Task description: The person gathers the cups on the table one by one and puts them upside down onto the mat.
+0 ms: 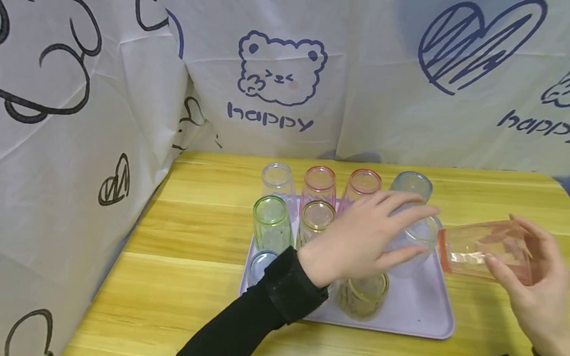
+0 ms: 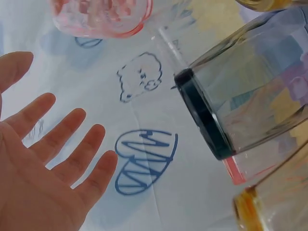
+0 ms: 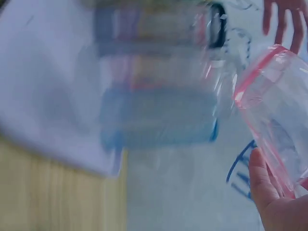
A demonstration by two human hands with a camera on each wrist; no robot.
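Note:
My right hand (image 1: 545, 291) grips a pink-tinted drinking glass (image 1: 482, 249) by one end, just right of the tray. The glass lies nearly sideways in the air, its red edge turned toward the left hand; the right wrist view shows the thumb against this pink glass (image 3: 284, 106). Fingers spread, my left hand (image 1: 361, 235) hovers above the tray's glasses. Nothing is in its palm in the left wrist view. A clear glass (image 1: 425, 230) stands beyond its fingertips. Behind the left hand and sleeve, parts of several glasses are hidden.
A lilac tray (image 1: 423, 311) on the wooden table (image 1: 178, 287) bears upright glasses, among them a green one (image 1: 271, 228), a blue one (image 1: 411, 183) and a yellowish one (image 1: 362, 298). Printed white cloth (image 1: 373, 95) hangs behind and at the left.

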